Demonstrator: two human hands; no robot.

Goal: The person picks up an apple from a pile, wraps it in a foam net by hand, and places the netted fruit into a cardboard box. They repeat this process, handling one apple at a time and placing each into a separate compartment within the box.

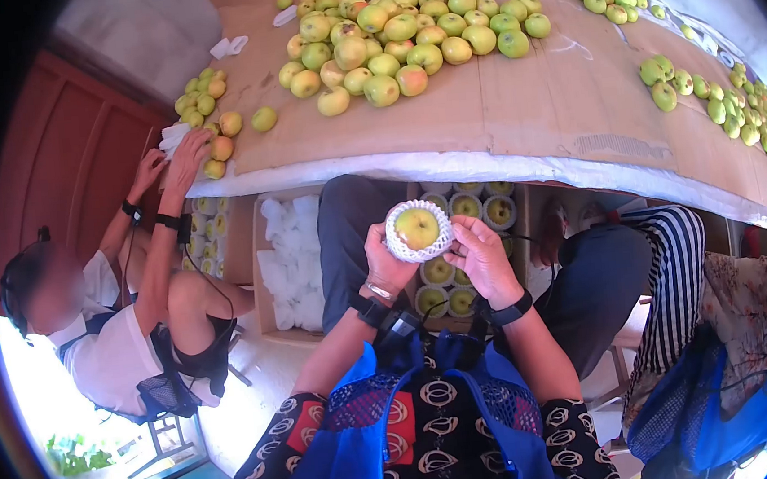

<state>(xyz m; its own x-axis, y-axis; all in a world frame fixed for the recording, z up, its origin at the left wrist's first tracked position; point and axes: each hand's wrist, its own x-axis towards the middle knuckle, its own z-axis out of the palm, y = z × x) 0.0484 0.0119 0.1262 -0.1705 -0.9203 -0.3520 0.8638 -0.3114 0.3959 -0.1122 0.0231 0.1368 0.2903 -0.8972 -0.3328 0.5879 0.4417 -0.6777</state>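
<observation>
A yellow-green apple (418, 228) with a reddish patch sits in a white foam net (403, 254) in front of my chest. My left hand (387, 262) is wrapped round its left side and holds it up. At the right edge of the net, the fingers of my right hand (482, 254) are pinched on the foam. Below and behind my hands, a cardboard box (525, 206) holds several net-wrapped apples (466, 204) between my knees.
A cardboard-covered table (447, 126) bears a large apple pile (386, 37). Another box with white foam nets (294, 264) stands at my left. A co-worker (123, 305) sits at far left, hands by apples. Someone in striped cloth (675, 280) sits at right. More apples (743, 112) lie far right.
</observation>
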